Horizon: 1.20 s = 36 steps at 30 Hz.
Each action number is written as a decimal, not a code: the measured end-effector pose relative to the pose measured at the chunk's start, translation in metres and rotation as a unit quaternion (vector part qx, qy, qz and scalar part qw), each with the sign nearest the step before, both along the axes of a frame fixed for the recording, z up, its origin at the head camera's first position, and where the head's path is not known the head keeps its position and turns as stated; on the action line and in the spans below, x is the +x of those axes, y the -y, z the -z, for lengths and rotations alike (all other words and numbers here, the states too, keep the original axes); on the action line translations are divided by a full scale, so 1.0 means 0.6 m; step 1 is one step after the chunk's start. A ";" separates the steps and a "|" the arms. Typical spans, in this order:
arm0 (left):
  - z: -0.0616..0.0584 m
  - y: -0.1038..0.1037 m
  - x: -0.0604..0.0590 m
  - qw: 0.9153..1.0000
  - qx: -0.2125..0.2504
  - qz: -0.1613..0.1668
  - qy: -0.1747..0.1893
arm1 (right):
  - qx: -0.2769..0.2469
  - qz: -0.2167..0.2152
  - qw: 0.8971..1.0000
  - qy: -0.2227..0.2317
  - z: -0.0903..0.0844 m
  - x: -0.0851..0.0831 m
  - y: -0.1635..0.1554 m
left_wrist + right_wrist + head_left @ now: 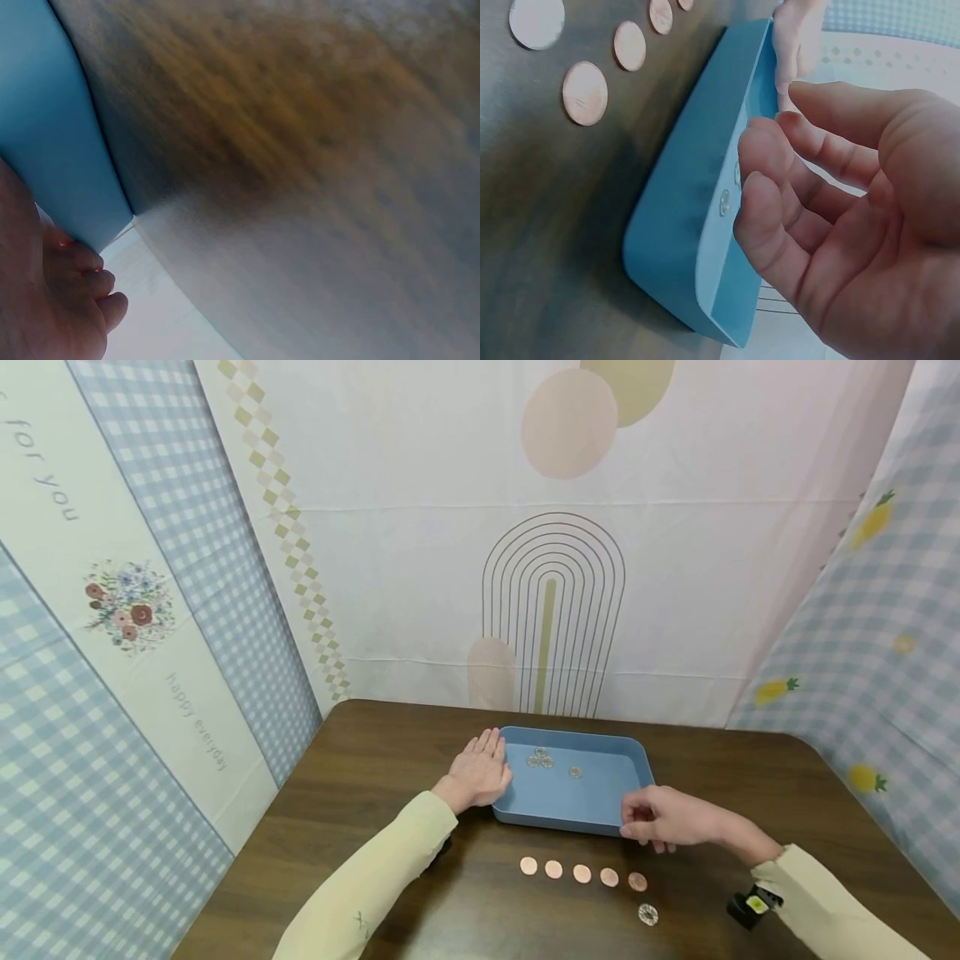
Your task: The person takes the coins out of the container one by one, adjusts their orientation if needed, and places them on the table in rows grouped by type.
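My left hand [478,768] lies along the left rim of a blue tray [570,823], fingers straight and pointing toward the back wall. In the left wrist view, that hand's fingers [82,283] show at the tray's outer wall [67,127]. At the tray's front right corner is my right hand [667,817], its fingers loosely curled. Nothing shows between those fingers [759,150] in the right wrist view. Inside the tray, three pale round coins [541,762] sit close together, and one more coin [575,772] lies apart to their right.
A row of several copper-coloured coins [582,873] lies on the brown wooden table [390,752] in front of the tray. One silvery coin [648,914] is nearer me, below the row's right end. Patterned cloths [405,593] hang behind and beside the table.
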<state>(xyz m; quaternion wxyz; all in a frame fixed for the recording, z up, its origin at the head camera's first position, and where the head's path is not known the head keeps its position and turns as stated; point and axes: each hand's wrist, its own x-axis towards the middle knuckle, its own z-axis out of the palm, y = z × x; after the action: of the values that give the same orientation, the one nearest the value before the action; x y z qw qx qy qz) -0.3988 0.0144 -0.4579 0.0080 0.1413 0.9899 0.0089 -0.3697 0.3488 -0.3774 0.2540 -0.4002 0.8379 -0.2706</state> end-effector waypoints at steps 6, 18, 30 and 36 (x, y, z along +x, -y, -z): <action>-0.002 -0.003 -0.003 1.000 0.001 -0.004 0.001 | -0.004 0.004 1.000 -0.015 -0.012 -0.028 0.013; -0.007 -0.004 -0.008 1.000 -0.002 -0.005 0.000 | -0.004 0.026 0.999 -0.037 0.001 -0.097 0.039; -0.006 -0.004 -0.013 1.000 -0.002 -0.008 -0.005 | 0.027 0.052 0.997 -0.052 0.010 -0.151 0.074; -0.002 -0.006 -0.011 1.000 -0.006 -0.005 -0.003 | 0.055 0.046 0.996 -0.059 0.017 -0.165 0.094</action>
<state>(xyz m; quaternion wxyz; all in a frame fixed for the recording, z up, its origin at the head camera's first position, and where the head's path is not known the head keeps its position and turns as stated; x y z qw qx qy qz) -0.4052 0.0181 -0.4568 0.0054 0.1367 0.9906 0.0022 -0.4687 0.2922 -0.3876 0.2130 -0.3622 0.8825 -0.2113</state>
